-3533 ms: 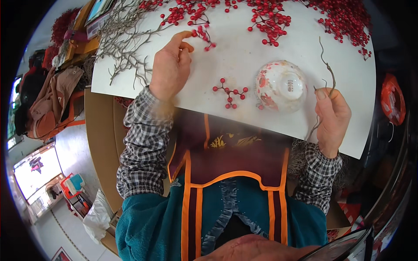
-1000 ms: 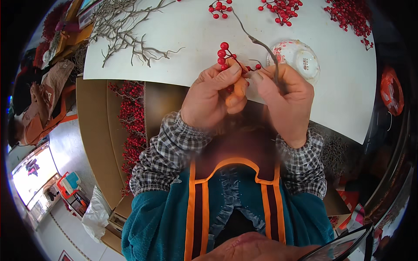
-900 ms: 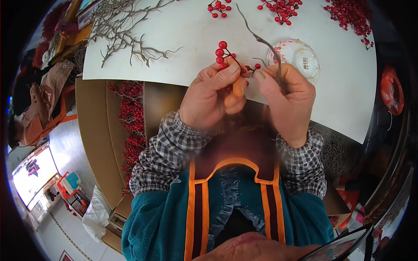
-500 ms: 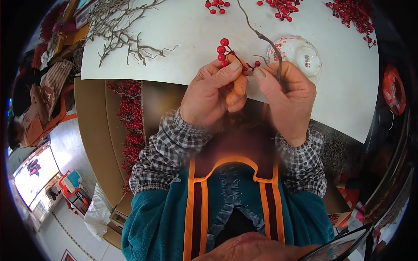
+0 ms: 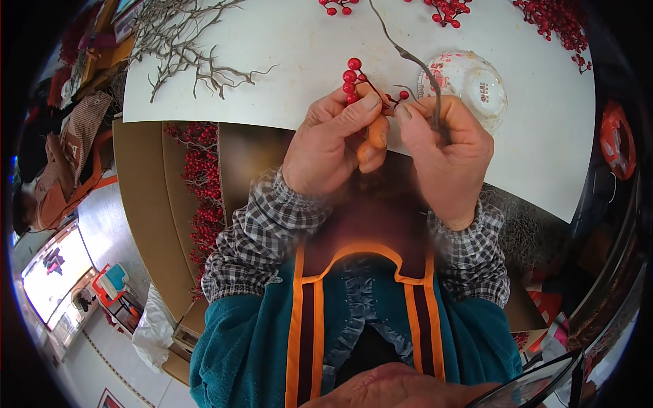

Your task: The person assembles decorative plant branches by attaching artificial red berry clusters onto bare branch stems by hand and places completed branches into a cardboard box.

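Over the near edge of the white table, my left hand is closed, thumb against fingers, on a small sprig of red berries. Its round glossy berries stand up above my thumb, and a short stem with another berry points toward the right. My right hand is closed on a thin brown twig, which curves up and away toward the far edge. My two thumbs nearly meet where sprig and twig come together; the exact contact is hidden by fingers. Just beyond my right hand rests an upturned white bowl with a red pattern.
Bare grey branches lie at the table's far left. Loose berry clusters and a denser red heap lie along the far side. Left below the table, an open cardboard box holds berry stems. Another person sits at far left.
My hands keep nearly the same pose, with the sprig and twig barely shifted. The table and its contents sit slightly differently in view, as though my head moved a little.
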`<state>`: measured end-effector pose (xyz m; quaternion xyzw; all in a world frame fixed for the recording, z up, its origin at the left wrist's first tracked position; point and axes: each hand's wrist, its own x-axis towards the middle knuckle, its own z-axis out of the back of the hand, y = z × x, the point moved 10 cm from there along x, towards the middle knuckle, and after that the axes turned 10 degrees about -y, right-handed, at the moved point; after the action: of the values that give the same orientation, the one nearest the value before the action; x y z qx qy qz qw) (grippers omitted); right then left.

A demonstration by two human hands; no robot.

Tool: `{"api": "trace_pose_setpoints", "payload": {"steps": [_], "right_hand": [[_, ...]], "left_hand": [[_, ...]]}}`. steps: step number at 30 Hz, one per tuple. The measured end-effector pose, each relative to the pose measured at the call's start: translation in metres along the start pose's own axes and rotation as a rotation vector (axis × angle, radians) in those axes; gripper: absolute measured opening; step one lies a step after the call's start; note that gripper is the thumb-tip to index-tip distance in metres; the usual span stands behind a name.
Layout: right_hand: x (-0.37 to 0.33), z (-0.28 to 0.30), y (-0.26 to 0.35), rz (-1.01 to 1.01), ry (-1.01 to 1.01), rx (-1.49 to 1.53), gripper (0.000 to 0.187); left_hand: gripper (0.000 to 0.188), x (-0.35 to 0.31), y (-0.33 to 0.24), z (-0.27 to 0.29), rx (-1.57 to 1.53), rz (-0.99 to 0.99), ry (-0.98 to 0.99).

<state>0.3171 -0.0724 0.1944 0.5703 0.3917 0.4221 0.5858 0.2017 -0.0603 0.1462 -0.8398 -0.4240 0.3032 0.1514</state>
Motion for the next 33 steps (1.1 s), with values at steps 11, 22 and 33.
{"api": "trace_pose_setpoints", "payload": {"steps": [11,22,33], "right_hand": [[-0.009,0.003,0.0,0.198,-0.098,-0.194,0.015],[-0.002,-0.003,0.009,0.158,-0.004,-0.058,0.015],[-0.003,-0.005,-0.009,-0.07,0.036,0.308,0.016]], "left_hand": [[0.014,-0.001,-0.006,-0.006,0.181,-0.254,-0.061],[0.017,0.001,-0.013,-0.01,0.184,-0.361,-0.056],[0.023,0.007,-0.002,-0.01,0.075,-0.253,-0.022]]}}
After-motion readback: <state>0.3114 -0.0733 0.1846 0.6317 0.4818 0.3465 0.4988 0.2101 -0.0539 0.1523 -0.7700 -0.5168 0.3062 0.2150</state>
